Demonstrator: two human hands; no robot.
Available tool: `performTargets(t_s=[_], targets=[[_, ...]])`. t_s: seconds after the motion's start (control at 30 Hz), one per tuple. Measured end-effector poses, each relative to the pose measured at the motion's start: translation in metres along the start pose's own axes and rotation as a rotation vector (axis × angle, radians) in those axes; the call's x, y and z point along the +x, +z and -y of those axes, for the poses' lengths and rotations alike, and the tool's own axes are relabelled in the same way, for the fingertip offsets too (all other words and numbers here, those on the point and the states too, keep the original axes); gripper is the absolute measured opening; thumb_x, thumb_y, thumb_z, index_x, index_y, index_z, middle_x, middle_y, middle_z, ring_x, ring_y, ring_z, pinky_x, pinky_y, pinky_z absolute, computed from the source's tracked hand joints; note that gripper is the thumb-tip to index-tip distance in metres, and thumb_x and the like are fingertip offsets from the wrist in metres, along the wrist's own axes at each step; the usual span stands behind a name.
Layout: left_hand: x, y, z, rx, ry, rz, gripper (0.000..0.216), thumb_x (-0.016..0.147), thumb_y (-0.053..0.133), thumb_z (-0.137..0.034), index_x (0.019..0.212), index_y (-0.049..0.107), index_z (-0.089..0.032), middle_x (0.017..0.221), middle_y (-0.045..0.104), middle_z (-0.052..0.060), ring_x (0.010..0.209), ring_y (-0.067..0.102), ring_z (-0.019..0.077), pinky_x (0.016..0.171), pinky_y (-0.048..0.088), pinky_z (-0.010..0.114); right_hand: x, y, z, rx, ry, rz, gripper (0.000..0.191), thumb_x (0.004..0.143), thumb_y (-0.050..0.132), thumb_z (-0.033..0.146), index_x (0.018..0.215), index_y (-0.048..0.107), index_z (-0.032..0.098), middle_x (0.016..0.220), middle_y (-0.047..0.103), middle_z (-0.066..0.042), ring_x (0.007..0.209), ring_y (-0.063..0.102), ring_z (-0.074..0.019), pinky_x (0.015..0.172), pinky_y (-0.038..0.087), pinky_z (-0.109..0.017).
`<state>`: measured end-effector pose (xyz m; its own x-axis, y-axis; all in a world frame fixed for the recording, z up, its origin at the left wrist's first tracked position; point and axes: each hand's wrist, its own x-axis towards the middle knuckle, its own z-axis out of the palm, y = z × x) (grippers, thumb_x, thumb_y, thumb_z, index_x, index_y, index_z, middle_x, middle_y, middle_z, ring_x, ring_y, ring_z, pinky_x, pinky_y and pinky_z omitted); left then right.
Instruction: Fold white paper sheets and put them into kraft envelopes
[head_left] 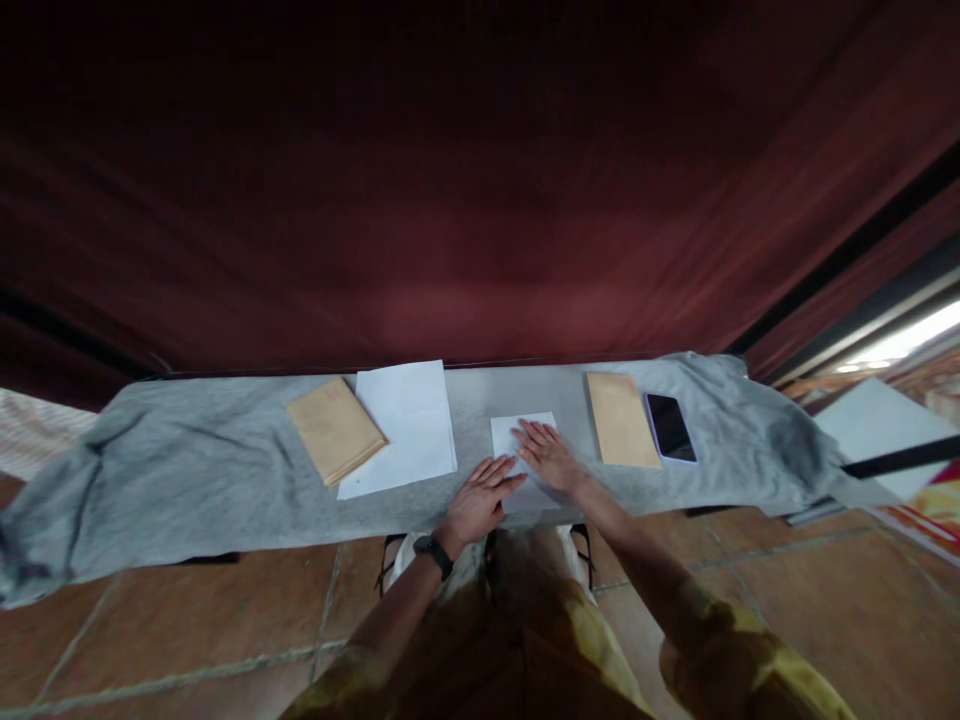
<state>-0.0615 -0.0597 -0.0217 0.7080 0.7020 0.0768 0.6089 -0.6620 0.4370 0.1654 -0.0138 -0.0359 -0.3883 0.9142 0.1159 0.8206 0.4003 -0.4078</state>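
A folded sheet of white paper (536,492) lies on the grey cloth in front of me. My left hand (480,495) rests flat over its left edge, fingers stretched toward the right. Across its upper right part lies my right hand (549,455), palm down with the fingers spread. Both hands press on the paper and partly hide it. Left of them sits a stack of larger white sheets (412,430). A pile of brown envelopes (334,430) overlaps that stack's left side. To the right of my hands is another brown envelope (622,420).
A phone (671,428) with a dark screen lies beside the right envelope. Grey cloth (202,460) covers the narrow table. Behind it rises a dark red fabric wall (480,250). White and colourful printed sheets (885,430) are at the far right. The floor (285,600) is tiled.
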Motion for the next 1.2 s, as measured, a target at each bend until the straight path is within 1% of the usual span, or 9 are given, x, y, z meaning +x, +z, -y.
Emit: performTargets(t_s=[0.2,0.4,0.6,0.7,0.77,0.83,0.93,1.03,1.2], targets=[[0.000,0.002,0.003,-0.059,-0.019,-0.061,0.074,0.076,0.052,0.000,0.145,0.051,-0.028,0.155,0.047,0.003,0.147,0.036,0.0169,0.125,0.026,0.044,0.013,-0.009,-0.031,0.291,0.104,-0.101,0.040,0.095,0.047,0.021,0.131,0.065,0.020,0.146,0.057,-0.009,0.136,0.052,-0.0225,0.119,0.035,-0.044],[0.000,0.004,0.003,-0.173,-0.073,-0.163,0.063,0.078,0.047,0.003,0.133,0.062,-0.025,0.143,0.060,0.003,0.138,0.049,0.0168,0.122,0.034,0.044,-0.040,-0.024,-0.044,0.515,0.158,-0.154,0.036,0.090,0.047,0.019,0.113,0.074,0.024,0.132,0.067,-0.007,0.127,0.059,-0.0222,0.117,0.039,-0.047],[0.013,-0.010,-0.010,-0.609,-0.361,-0.497,0.025,0.094,0.053,-0.025,0.108,0.074,-0.021,0.112,0.075,0.006,0.111,0.065,0.0223,0.104,0.049,0.039,-0.076,-0.037,-0.029,0.620,0.209,-0.224,0.031,0.086,0.062,0.034,0.115,0.072,0.026,0.139,0.062,-0.007,0.139,0.048,-0.0251,0.121,0.032,-0.049],[0.027,-0.025,-0.027,-0.884,-0.527,-0.684,0.031,0.090,0.063,-0.046,0.081,0.073,-0.018,0.080,0.073,0.004,0.087,0.068,0.0216,0.085,0.054,0.032,-0.070,-0.053,-0.013,0.686,0.254,-0.332,0.030,0.082,0.069,0.045,0.105,0.072,0.026,0.135,0.064,-0.006,0.134,0.051,-0.0267,0.116,0.038,-0.044],[0.035,-0.035,-0.040,-1.099,-0.600,-0.786,0.038,0.083,0.069,-0.055,0.080,0.071,-0.017,0.077,0.072,0.003,0.080,0.067,0.0195,0.077,0.054,0.029,-0.061,-0.068,-0.004,0.734,0.291,-0.348,0.032,0.082,0.068,0.051,0.100,0.071,0.025,0.118,0.071,-0.006,0.115,0.063,-0.0262,0.103,0.049,-0.039],[0.037,-0.042,-0.051,-1.322,-0.641,-0.831,0.043,0.077,0.074,-0.057,0.092,0.071,-0.017,0.090,0.074,0.004,0.081,0.067,0.0178,0.074,0.053,0.027,-0.051,-0.084,0.002,0.767,0.324,-0.321,0.033,0.082,0.066,0.054,0.095,0.069,0.023,0.095,0.074,-0.004,0.089,0.067,-0.0232,0.082,0.054,-0.033],[0.030,-0.045,-0.060,-1.535,-0.700,-0.815,0.047,0.070,0.081,-0.051,0.100,0.069,-0.017,0.102,0.075,0.007,0.084,0.069,0.0167,0.073,0.054,0.027,-0.038,-0.102,0.005,0.730,0.324,-0.240,0.031,0.082,0.064,0.052,0.086,0.066,0.022,0.074,0.068,0.000,0.068,0.062,-0.0183,0.062,0.048,-0.026],[0.017,-0.041,-0.058,-1.584,-0.767,-0.792,0.042,0.063,0.085,-0.039,0.095,0.068,-0.017,0.099,0.076,0.007,0.085,0.071,0.0172,0.073,0.054,0.026,-0.027,-0.109,0.000,0.604,0.257,-0.139,0.022,0.082,0.064,0.044,0.082,0.067,0.022,0.070,0.067,0.002,0.065,0.060,-0.0170,0.059,0.045,-0.025],[0.002,-0.033,-0.045,-1.640,-0.854,-0.743,0.033,0.065,0.081,-0.027,0.094,0.067,-0.018,0.092,0.076,0.004,0.076,0.072,0.0158,0.068,0.056,0.026,-0.010,-0.101,-0.008,0.428,0.211,0.023,0.012,0.082,0.066,0.029,0.087,0.073,0.022,0.081,0.074,0.000,0.077,0.067,-0.0204,0.071,0.051,-0.027]])
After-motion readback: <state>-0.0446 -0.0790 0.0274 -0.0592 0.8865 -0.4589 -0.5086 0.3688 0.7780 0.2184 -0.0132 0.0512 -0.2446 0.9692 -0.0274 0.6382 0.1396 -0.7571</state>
